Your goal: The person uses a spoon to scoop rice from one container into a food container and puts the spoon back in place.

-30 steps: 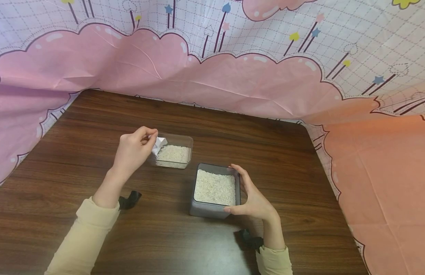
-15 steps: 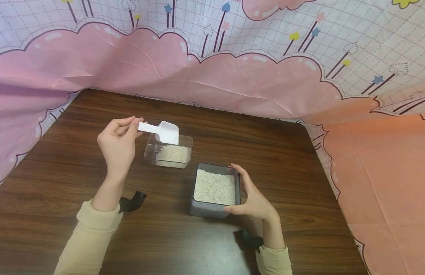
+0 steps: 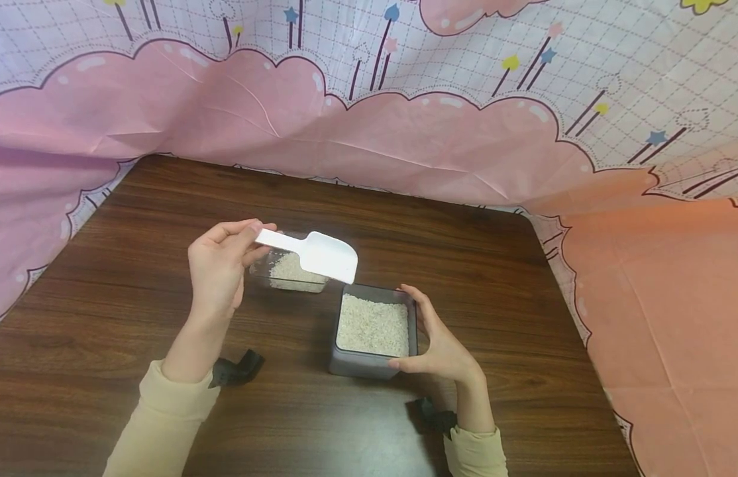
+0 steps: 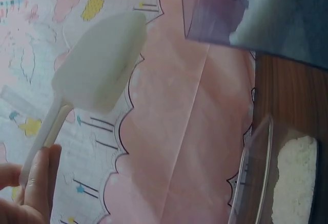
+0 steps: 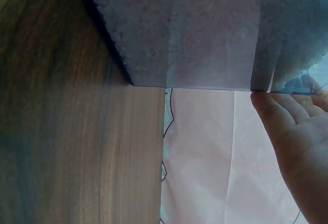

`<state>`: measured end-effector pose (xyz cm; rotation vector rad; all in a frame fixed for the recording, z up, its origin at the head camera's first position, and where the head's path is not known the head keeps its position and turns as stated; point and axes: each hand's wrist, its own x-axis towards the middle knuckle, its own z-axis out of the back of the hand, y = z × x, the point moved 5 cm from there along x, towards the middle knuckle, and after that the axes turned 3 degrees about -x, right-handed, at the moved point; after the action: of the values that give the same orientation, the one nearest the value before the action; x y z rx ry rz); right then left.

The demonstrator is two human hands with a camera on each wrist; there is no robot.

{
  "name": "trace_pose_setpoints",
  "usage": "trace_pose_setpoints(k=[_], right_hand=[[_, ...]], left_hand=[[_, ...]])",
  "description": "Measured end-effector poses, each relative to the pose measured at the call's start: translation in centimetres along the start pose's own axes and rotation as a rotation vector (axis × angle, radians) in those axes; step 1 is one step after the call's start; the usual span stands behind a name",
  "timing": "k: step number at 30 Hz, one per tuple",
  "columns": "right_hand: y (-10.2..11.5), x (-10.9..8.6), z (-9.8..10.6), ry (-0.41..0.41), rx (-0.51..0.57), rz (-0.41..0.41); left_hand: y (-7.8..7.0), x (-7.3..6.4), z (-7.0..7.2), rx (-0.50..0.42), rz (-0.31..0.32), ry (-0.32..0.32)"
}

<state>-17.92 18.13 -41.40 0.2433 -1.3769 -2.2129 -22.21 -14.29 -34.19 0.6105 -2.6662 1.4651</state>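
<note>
My left hand (image 3: pixel 220 265) pinches the handle of a white plastic scoop (image 3: pixel 327 255), which is held in the air with its bowl between the two containers. Below the scoop, a small clear container (image 3: pixel 297 285) holds some white rice (image 3: pixel 288 270); the scoop hides part of it. To its right stands a taller grey see-through box (image 3: pixel 363 364), filled well up with rice (image 3: pixel 373 324). My right hand (image 3: pixel 443 348) grips this box at its right side, thumb at the near rim and fingers at the far corner. In the left wrist view the scoop (image 4: pixel 102 62) shows its rounded bowl.
A dark wooden table (image 3: pixel 512 391) carries both containers. Behind it and at the sides hangs a patterned pink and white cloth (image 3: pixel 417 146). Black straps (image 3: pixel 238 369) hang at both wrists.
My left hand has lifted the scoop from over the small clear container, turned it, and carried it right toward the grey box. The right hand and both containers have stayed in place.
</note>
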Motion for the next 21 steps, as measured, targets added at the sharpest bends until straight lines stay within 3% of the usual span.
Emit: trace_pose_setpoints(k=[8, 15, 18, 21], right_hand=[[-0.1, 0.0, 0.0, -0.008, -0.012, 0.008], [-0.1, 0.1, -0.1, -0.007, -0.013, 0.012], [-0.1, 0.1, -0.1, -0.006, -0.013, 0.002], [-0.1, 0.1, -0.1, -0.006, -0.015, -0.003]], left_hand=[[-0.4, -2.1, -2.8, 0.256, -0.118, 0.148], [-0.6, -3.3, -4.9, 0.342, -0.188, 0.235], [-0.7, -3.9, -5.9, 0.386, -0.261, 0.3], [-0.7, -4.5, -6.8, 0.46, -0.378, 0.373]])
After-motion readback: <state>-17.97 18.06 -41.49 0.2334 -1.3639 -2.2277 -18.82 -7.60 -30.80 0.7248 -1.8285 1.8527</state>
